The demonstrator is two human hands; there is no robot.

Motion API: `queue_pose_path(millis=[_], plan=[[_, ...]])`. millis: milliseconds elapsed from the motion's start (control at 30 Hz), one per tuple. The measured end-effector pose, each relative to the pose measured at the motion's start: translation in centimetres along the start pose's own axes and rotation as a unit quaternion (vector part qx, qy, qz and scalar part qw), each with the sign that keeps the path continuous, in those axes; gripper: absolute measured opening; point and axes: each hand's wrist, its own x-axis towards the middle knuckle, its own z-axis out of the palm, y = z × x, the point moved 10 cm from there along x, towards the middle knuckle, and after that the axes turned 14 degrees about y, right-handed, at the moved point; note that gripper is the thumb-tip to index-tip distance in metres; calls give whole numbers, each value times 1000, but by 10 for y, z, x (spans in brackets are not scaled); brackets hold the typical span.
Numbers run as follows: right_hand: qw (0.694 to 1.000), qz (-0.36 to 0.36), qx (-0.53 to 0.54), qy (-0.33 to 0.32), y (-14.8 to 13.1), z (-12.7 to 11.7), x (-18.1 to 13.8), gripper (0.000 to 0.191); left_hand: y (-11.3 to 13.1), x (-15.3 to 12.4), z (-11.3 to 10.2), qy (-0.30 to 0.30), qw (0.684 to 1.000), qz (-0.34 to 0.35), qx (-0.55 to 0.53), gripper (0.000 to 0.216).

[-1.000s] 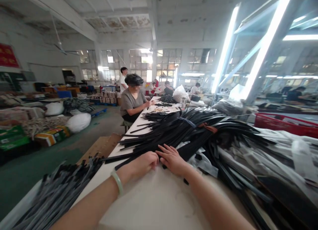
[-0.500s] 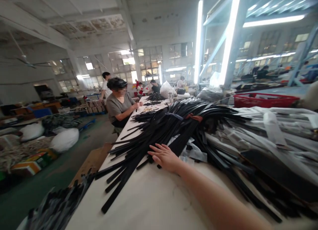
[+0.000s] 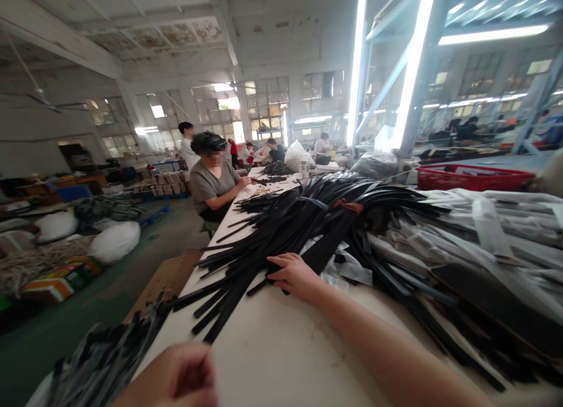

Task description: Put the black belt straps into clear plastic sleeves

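"Two bare hands flank a spread of black strips (image 3: 281, 228) across a white table (image 3: 264, 354), the strips filling the centre of the view. The right hand (image 3: 295, 276) is at six o'clock, the left hand (image 3: 178, 376) at seven."

"How do the hands stand?"

"The right lies over the strips' near ends, fingers parted, with no strip seen clasped in it. The left is blurred and curled; whether it holds anything, I cannot tell."

"Why are things laid this way?"

"The right hand's touch probably steadies the ends. A blue-grey tie (image 3: 313, 203) and an orange-brown tie (image 3: 348, 206) likely keep the lengths from fanning apart, while loose ends pointing toward seven o'clock seem set within easy reach."

"And the count?"

"Two ties. Four or so strip ends jut farthest toward seven; the rest overlap too thickly to number. One red basket (image 3: 475, 178) sits at three o'clock, behind plastic-wrapped lengths (image 3: 488, 225) that defy counting. One seated co-worker (image 3: 215, 183) in a grey top is at nine o'clock, by the table's edge. One lower heap of strips (image 3: 99, 357), also uncountable, lies at eight, beside the table."
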Motion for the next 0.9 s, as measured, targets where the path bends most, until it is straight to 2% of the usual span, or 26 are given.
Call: queue_pose_path(millis=[100,133,200,300,400,467,533,600,667,733,800,900], plan=[[998,-12,44,49,1,-11,2,20,50,56,43,-36,997,33,-52,27],[996,-7,56,74,2,-16,3,20,65,77,50,-11,996,61,-64,27],[987,14,84,135,7,-28,5,20,73,114,57,32,991,80,-103,25],[961,81,132,231,19,-44,4,19,57,143,60,55,984,87,-149,30],[940,154,146,267,28,-53,3,18,33,151,54,62,981,74,-166,36],[941,152,122,278,18,-65,4,16,27,152,48,76,978,68,-183,34],[944,85,82,309,-12,-89,6,13,25,153,45,89,977,61,-182,32],[939,-25,65,336,-59,-111,3,14,28,153,46,96,981,65,-155,33],[936,-140,87,312,-106,-121,-3,20,33,151,46,113,983,90,-112,35],[932,-220,90,272,-137,-120,-8,23,38,148,45,129,981,122,-72,36],[945,-206,36,253,-134,-116,-4,22,44,144,44,142,977,154,-36,36],[977,-57,-66,192,-79,-99,14,20,55,137,39,168,964,204,29,34]])
